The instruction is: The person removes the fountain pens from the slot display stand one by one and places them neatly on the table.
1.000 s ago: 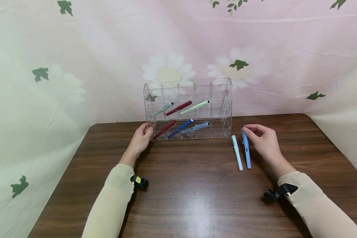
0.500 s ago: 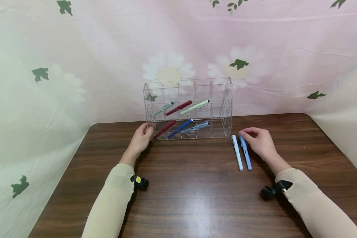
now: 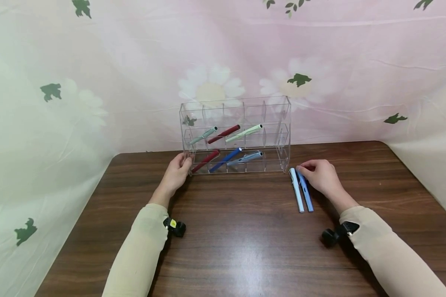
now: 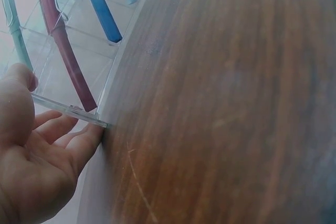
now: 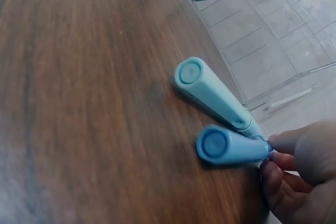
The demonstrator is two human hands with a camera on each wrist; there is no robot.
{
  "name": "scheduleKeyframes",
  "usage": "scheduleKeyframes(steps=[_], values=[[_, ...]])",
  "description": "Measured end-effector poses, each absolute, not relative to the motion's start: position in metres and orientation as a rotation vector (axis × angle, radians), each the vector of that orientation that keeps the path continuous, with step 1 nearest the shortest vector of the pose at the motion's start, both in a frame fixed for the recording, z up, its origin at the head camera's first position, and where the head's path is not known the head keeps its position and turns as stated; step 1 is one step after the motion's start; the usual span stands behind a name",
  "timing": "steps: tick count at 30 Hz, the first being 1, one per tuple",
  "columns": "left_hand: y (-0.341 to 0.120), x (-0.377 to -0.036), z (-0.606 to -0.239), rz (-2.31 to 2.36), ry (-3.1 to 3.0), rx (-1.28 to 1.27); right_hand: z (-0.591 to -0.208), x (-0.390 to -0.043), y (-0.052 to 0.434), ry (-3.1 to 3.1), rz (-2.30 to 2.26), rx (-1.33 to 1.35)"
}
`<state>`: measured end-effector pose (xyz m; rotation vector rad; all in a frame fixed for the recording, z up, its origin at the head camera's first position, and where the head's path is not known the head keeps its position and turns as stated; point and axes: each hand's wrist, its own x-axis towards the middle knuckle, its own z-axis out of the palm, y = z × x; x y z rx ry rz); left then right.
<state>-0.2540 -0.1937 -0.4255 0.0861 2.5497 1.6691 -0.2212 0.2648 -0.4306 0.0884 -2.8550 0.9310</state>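
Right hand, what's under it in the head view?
The right hand pinches a blue pen: its body shows, but part of its far end is covered. The tabletop beneath the hand is hidden, so anything there can't be seen.

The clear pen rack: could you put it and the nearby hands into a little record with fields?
Rack: clear, on a brown table
Upper pens: grey-green pen, dark red pen, pale green pen
Lower pens: second dark red pen, royal-blue pen, grey-blue pen
Left hand: grips the rack's left end
Right hand: pinches a blue pen at its clip end
Beside that: pale blue pen, lying loose
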Motion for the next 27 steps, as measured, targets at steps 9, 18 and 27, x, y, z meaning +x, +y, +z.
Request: scheduleKeyframes(steps=[9,18,27], values=[[-0.194,-0.255,-0.426,1.678,2.541,0.082,-0.424,-0.222,0.264,-2.921,0.886,0.078],[-0.192,-0.254,-0.425,1.666,2.544,0.084,-0.422,-0.21,0.267,-2.871,1.08,0.039],[-0.193,-0.255,-0.427,1.656,2.542,0.066,-0.418,-0.198,0.267,-2.72,1.209,0.039]])
